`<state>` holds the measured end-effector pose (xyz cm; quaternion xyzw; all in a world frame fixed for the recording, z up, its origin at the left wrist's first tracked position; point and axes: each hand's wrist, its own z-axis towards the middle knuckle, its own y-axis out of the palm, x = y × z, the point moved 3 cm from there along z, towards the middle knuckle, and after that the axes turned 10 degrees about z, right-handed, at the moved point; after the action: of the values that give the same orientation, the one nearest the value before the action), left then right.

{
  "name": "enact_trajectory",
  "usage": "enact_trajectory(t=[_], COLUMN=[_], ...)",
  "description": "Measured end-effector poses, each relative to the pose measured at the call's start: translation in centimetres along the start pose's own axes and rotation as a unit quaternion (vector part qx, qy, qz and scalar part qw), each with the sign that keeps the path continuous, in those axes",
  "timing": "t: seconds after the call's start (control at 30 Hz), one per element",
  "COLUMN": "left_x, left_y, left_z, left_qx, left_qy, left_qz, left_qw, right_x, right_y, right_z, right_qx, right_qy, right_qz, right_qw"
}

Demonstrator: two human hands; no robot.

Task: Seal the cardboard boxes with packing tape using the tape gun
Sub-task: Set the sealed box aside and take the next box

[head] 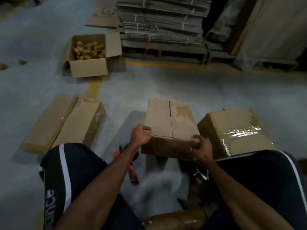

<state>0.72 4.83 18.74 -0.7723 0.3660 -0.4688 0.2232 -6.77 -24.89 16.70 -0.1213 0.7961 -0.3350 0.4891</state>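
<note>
The left hand (140, 136) curls its fingers over the near left corner of a small cardboard box (169, 130), and the right hand (200, 146) grips the near right corner, fingers wrapped around the edge. The box sits on the floor (166, 83) in the middle, its two top flaps folded shut with a bare seam between them. The red tape gun (132, 171) lies on the floor near the left forearm (partly hidden). Just right stands a taped box (235, 131), glossy with tape; far left, an open box (89, 55).
</note>
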Motion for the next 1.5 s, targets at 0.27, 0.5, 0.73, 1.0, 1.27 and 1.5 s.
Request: enact_trajectory(t=[0.27, 0.5, 0.73, 1.0, 1.27, 1.5], left_x=[-2.3, -4.3, -7.6, -6.7, -8.9, -13.0], left_y=[4.7, 8.5, 13.1, 13.7, 13.8, 14.6], left_z=[0.7, 2.4, 2.8, 3.3, 2.7, 1.1], left_qx=[-0.052, -0.106, -0.140, -0.144, -0.128, 0.042], left_qy=[-0.040, -0.089, -0.130, -0.066, -0.050, -0.262], left_qz=[0.041, 0.017, 0.014, 0.104, 0.100, -0.096], left_qw=[0.997, 0.990, 0.981, 0.982, 0.985, 0.959], right_x=[6.1, 8.5, 10.5, 10.6, 9.7, 9.4], right_y=[4.1, 6.3, 8.2, 9.0, 9.1, 10.7], right_z=[-0.4, 2.6, 2.9, 2.2, 0.8, 1.0], right_qx=[-0.062, -0.100, -0.145, -0.145, -0.161, -0.148], right_qy=[0.071, 0.104, 0.127, 0.104, 0.103, 0.027], right_qz=[0.099, 0.166, 0.128, 0.043, -0.028, -0.168], right_qw=[0.991, 0.975, 0.973, 0.983, 0.981, 0.974])
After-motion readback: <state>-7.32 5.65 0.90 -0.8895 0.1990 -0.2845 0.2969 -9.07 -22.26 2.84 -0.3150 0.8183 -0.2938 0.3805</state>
